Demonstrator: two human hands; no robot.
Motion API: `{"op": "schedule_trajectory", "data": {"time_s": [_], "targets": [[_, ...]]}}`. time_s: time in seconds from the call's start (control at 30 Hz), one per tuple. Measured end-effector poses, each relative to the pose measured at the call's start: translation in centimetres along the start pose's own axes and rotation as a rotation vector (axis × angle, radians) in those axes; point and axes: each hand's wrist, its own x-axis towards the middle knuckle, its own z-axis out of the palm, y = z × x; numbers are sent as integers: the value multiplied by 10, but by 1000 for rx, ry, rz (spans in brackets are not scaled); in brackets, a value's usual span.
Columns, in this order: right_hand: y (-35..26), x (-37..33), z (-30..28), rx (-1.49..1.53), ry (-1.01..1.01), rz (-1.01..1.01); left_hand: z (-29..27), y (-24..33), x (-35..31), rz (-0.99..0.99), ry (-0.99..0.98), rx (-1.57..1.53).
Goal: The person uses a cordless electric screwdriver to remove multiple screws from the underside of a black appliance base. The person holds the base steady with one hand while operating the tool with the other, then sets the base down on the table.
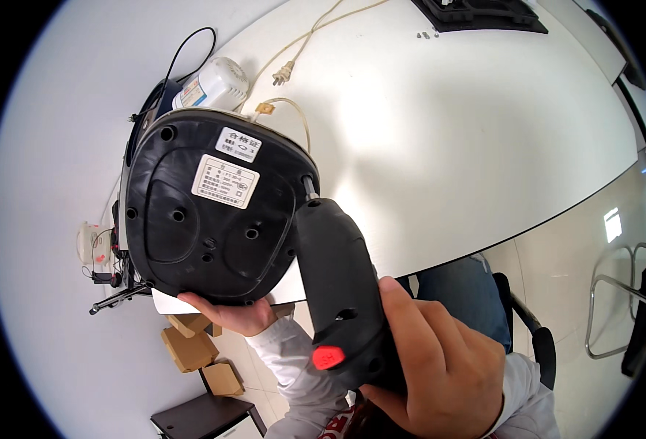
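Note:
A black, rounded fan base (213, 241) is tilted up with its underside facing me. It has two white labels and several round screw holes. My left hand (231, 314) grips its lower edge, with part of the fingers hidden behind it. My right hand (447, 358) is closed around a black electric screwdriver (341, 271) with a red button. The screwdriver's metal bit (310, 187) points at the right edge of the base; whether it sits in a screw is too small to tell. A pale cord (294, 102) comes out behind the base.
A white motor housing (217, 82) lies behind the base on the white table (440, 146). Near it rests a plug (283, 74). Small screws (427, 35) lie by a black tray (477, 18) at the far edge. Cardboard boxes (190, 347) stand on the floor, lower left.

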Motion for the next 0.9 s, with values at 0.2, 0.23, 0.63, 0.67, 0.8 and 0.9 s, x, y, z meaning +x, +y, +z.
{"op": "schedule_trajectory", "data": {"time_s": [0.2, 0.23, 0.63, 0.67, 0.8, 0.9], "targets": [[-2, 8, -10, 649, 55, 480, 3, -1, -2, -18, -12, -20], [1, 9, -9, 668, 56, 461, 1, -1, -1, -11, -20, -17], [27, 0, -4, 314, 8, 94, -2, 0, 0, -15, -2, -22], [22, -1, -4, 262, -8, 100, -2, 0, 0, -17, -6, -18], [19, 0, 1, 201, 0, 45, 1, -1, -1, -19, -13, -13], [23, 3, -1, 236, -3, 26, 1, 0, -1, -14, 8, -3]]}}
